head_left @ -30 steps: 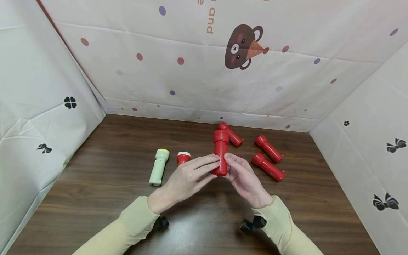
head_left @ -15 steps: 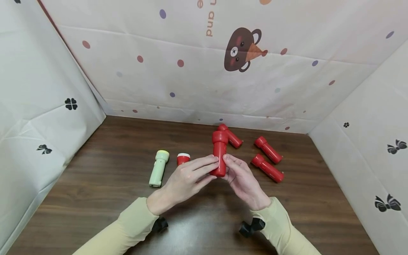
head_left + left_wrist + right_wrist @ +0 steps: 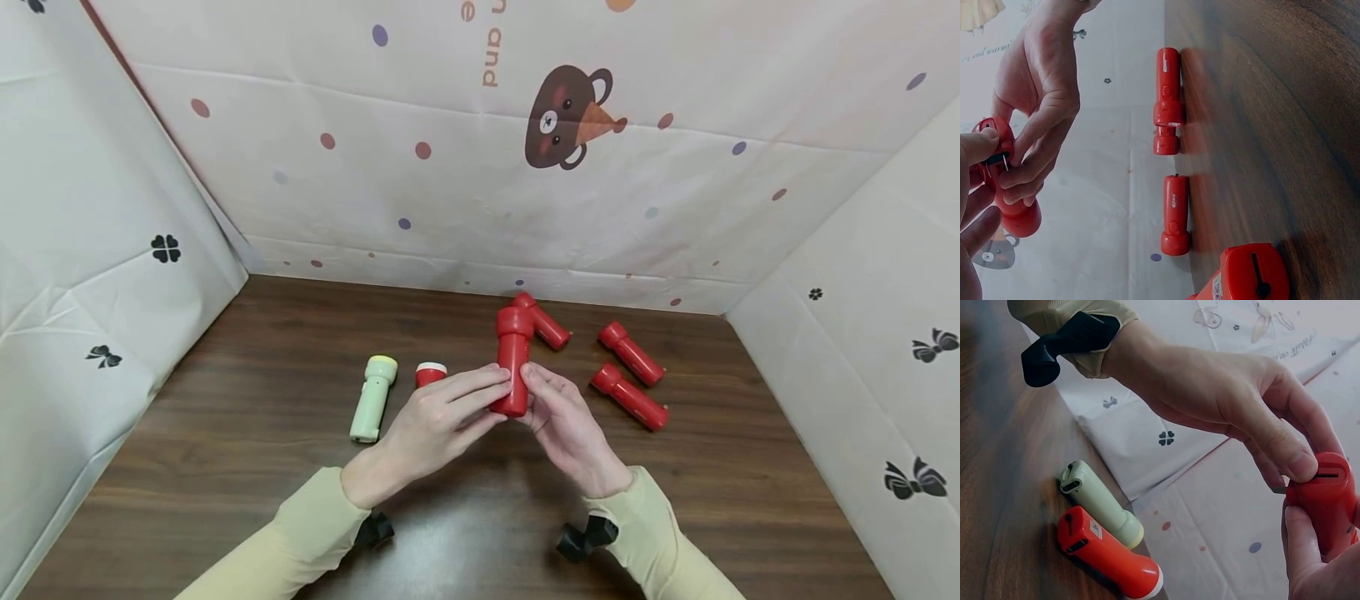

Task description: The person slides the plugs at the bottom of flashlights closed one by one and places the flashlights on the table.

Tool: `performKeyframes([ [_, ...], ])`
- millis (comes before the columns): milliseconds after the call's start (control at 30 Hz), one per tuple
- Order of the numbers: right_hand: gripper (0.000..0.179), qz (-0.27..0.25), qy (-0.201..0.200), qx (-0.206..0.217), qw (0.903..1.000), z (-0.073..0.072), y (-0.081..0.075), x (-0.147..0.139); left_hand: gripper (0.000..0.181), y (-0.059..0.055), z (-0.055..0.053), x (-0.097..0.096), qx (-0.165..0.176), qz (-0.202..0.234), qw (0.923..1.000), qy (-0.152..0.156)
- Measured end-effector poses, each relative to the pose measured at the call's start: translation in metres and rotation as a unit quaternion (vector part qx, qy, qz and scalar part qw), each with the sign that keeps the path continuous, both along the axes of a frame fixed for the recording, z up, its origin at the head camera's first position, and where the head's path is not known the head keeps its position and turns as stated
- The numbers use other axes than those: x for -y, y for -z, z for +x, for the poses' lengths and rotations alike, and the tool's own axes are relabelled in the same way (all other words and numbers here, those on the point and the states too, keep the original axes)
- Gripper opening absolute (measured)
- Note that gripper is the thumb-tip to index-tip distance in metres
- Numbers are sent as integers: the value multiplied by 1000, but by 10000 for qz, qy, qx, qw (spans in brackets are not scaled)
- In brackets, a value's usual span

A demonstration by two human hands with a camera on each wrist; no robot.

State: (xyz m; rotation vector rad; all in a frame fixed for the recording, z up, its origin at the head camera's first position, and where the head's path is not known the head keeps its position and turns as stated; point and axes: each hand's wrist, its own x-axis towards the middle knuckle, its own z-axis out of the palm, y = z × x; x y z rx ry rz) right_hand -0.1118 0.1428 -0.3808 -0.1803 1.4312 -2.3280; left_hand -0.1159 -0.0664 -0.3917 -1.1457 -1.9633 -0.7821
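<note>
Both hands hold a red flashlight (image 3: 513,354) above the middle of the table, its wide head pointing away and its tail toward the person. My left hand (image 3: 442,417) grips the tail end from the left side. In the right wrist view, its thumb (image 3: 1302,466) presses by the slotted end cap, and a bit of flat metal (image 3: 1280,489) sticks out beside it. My right hand (image 3: 572,433) holds the body from the right, thumb along its side. Thin metal prongs (image 3: 1005,164) show at the dark gap near the tail in the left wrist view.
Left of the hands lie a pale green flashlight (image 3: 371,404) and a red flashlight with a white rim (image 3: 431,373), partly hidden. Three red flashlights lie beyond and right: one at the back (image 3: 553,330), one right (image 3: 632,354), one nearer (image 3: 630,398). Printed cloth walls (image 3: 450,200) border the table.
The hands and the held flashlight have drifted very slightly left in the head view. The grip looks the same, and the flashlights on the table have not moved.
</note>
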Motion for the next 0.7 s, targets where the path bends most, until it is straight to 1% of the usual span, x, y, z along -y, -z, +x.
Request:
performKeyframes([
  [233, 24, -77, -53, -43, 9999, 2, 2, 1, 50, 1, 1, 1, 31, 66, 10000, 25],
  [467, 25, -206, -87, -190, 9996, 2, 3, 2, 48, 0, 0, 1, 35, 221, 9997, 120],
  [700, 26, -270, -96, -218, 9993, 3, 3, 3, 47, 0, 0, 0, 46, 302, 9994, 145],
])
